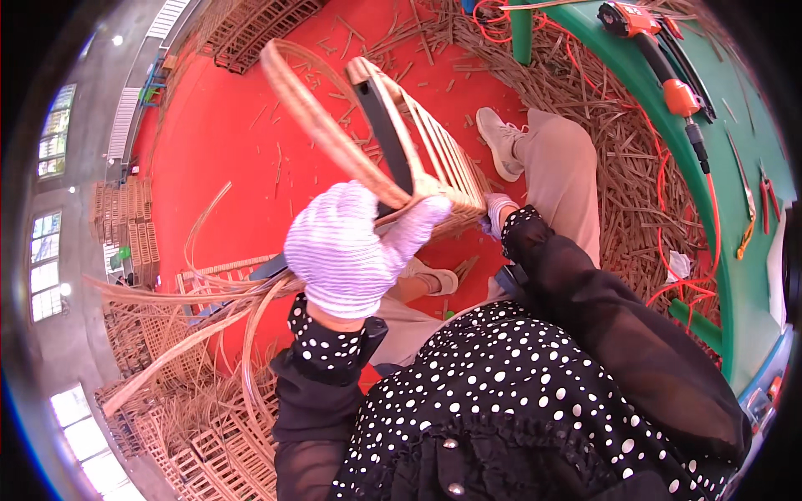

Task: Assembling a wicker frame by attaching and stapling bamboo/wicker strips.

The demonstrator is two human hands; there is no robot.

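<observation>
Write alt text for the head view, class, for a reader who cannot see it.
A person's gloved left hand grips a rattan frame with slats, while the gloved right hand touches its lower end. Loose rattan strips trail over a red floor strewn with offcuts; an orange power tool lies on a green table.

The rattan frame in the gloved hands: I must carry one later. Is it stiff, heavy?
The rattan frame is probably light: the left hand lifts its corner clear of the floor. Its slatted panel looks stiff, though the curved hoop may flex. The right hand steadies it, so it may swing.
</observation>
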